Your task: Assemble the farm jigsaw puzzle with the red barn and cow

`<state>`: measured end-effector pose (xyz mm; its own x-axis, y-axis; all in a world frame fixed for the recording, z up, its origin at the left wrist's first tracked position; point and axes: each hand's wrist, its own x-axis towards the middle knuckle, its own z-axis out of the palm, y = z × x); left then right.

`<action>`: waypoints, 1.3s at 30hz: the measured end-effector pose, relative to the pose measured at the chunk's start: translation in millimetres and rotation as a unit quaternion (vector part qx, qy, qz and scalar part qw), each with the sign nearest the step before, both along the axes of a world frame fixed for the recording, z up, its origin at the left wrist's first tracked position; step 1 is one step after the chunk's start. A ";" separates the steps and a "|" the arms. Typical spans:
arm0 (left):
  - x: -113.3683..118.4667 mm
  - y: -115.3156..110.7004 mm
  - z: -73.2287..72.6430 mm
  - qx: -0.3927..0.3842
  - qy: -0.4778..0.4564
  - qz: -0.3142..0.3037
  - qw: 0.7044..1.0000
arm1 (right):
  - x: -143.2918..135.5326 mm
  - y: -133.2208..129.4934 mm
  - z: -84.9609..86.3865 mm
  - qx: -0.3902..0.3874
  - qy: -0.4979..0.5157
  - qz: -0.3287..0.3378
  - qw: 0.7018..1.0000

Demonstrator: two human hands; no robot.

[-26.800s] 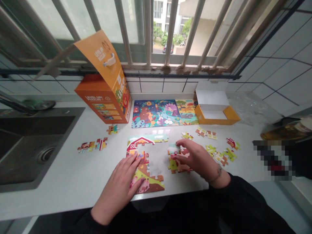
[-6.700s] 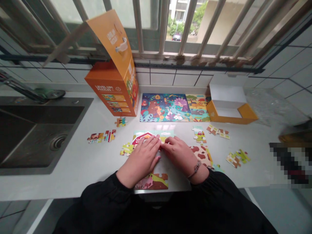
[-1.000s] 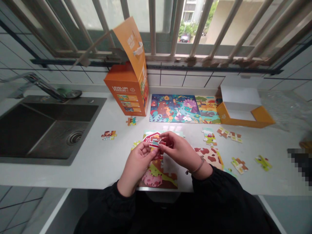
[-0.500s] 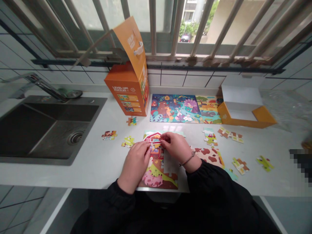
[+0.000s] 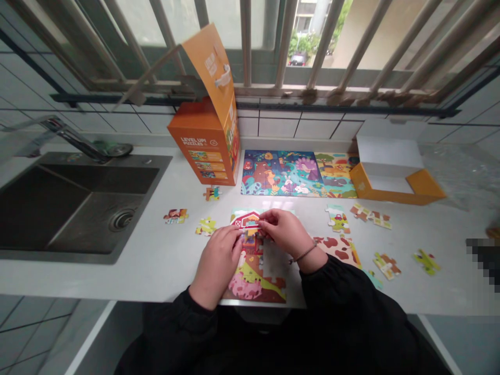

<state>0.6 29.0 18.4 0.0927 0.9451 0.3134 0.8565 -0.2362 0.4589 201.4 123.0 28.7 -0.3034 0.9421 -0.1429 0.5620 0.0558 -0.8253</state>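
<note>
In front of me lies a partly joined farm puzzle (image 5: 246,286) with a pink pig at its near end. At its far end is a puzzle piece (image 5: 247,221) with a red barn roof, slightly apart from or just touching the part below; I cannot tell which. My left hand (image 5: 217,263) has its fingers closed at the piece's lower left edge. With thumb and fingertips pinched, my right hand (image 5: 287,235) grips the right edge. A brown-spotted cow section (image 5: 338,249) lies to the right, partly covered by my right forearm.
Several loose pieces lie around, including a green one (image 5: 205,226) on the left and a tractor one (image 5: 338,219) on the right. Behind stand an orange puzzle box (image 5: 207,140), a finished night-forest puzzle (image 5: 279,174) and an open yellow box (image 5: 398,190). A sink (image 5: 117,219) is at left.
My right hand has shifted very slightly at the barn-roof piece, its fingers still pinched. The left hand stays nearly where it was. The whole view has moved a little.
</note>
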 end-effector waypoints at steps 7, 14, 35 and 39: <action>0.8 0.3 1.2 -0.010 0.003 -0.011 1.000 | -7.6 -4.0 0.5 0.038 -0.046 0.002 0.998; 3.4 0.1 3.0 -0.013 0.073 -0.030 0.997 | -12.3 -12.7 7.9 0.141 -0.155 0.024 0.978; -37.1 -3.0 9.3 -0.005 0.138 0.064 0.988 | 33.9 -60.8 36.1 0.252 -0.233 0.059 0.937; -97.7 6.4 17.9 -0.012 0.174 0.177 0.969 | 79.7 -82.5 37.4 0.269 -0.195 0.008 0.943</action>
